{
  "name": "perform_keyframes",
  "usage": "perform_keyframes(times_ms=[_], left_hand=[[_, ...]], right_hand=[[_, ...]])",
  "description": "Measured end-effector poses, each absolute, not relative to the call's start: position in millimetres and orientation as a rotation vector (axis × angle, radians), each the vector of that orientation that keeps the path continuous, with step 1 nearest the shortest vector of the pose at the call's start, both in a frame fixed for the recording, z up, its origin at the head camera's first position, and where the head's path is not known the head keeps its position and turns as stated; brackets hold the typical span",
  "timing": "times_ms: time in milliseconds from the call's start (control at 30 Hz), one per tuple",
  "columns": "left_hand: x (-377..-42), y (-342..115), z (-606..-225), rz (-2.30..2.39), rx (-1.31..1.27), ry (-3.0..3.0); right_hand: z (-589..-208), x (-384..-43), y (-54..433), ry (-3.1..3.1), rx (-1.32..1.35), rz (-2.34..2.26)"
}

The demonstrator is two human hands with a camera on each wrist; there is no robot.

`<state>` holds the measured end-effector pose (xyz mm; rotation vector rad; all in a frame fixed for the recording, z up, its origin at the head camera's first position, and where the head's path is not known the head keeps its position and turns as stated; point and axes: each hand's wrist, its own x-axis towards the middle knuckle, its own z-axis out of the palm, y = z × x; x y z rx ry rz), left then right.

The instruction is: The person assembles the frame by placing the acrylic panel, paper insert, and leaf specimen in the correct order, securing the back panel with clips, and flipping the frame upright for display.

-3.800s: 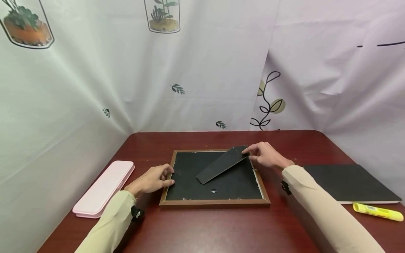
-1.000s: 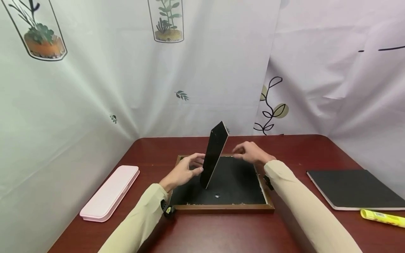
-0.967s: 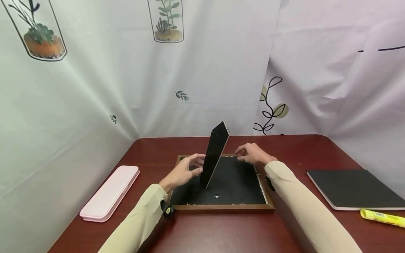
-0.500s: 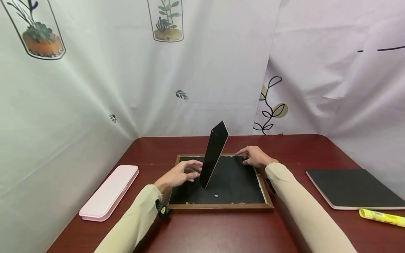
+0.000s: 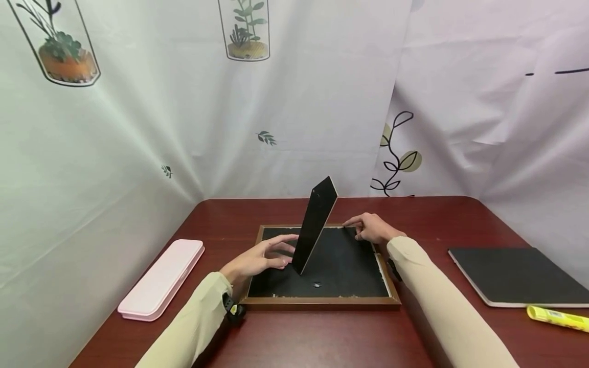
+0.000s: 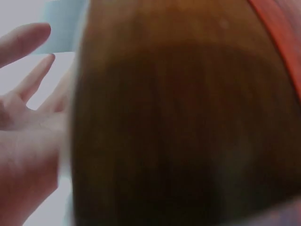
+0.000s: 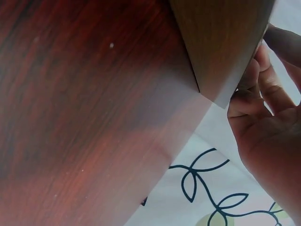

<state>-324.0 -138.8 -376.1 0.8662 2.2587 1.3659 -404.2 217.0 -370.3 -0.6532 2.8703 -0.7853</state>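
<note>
A picture frame [image 5: 322, 301] with a brown border lies on the table, its black back [image 5: 342, 263] facing up. Its easel stand [image 5: 314, 222], a black flap, is raised and leans up from the back. My left hand [image 5: 257, 259] is beside the left face of the stand, fingers loosely extended and fingertips right at it. In the left wrist view these fingers are straight and spread. My right hand [image 5: 371, 228] is at the far right corner, index finger extended to the far inner edge, the other fingers bent. The frame's brown side [image 7: 221, 52] is beside it in the right wrist view.
A pink case [image 5: 162, 278] lies to the left on the dark red table [image 5: 322, 337]. On the right are a black-covered book [image 5: 520, 276] and a yellow tube-shaped object [image 5: 558, 316]. White cloth [image 5: 322, 102] with printed plants hangs behind and along the sides.
The stand, earlier low over the back in my right hand, has risen. My left hand went from the frame's left edge to the stand, then slightly lower; my right hand came down to the far edge.
</note>
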Motion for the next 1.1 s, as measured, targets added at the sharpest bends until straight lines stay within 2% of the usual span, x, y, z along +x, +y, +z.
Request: perform_keyframes(times_ms=[433,800,1100], left_hand=[[-324,-144,-377,1.345,0.937,2.2],[-319,-148,-385,1.256,0.859,2.095],[-324,-150,-382,1.26,0.964,1.994]], right_hand=[[-366,-403,220,2.849,-0.699,-0.799],[-377,-392,217,2.944,-0.672,-0.719],[-374,-388,214,3.014,-0.852,-0.509]])
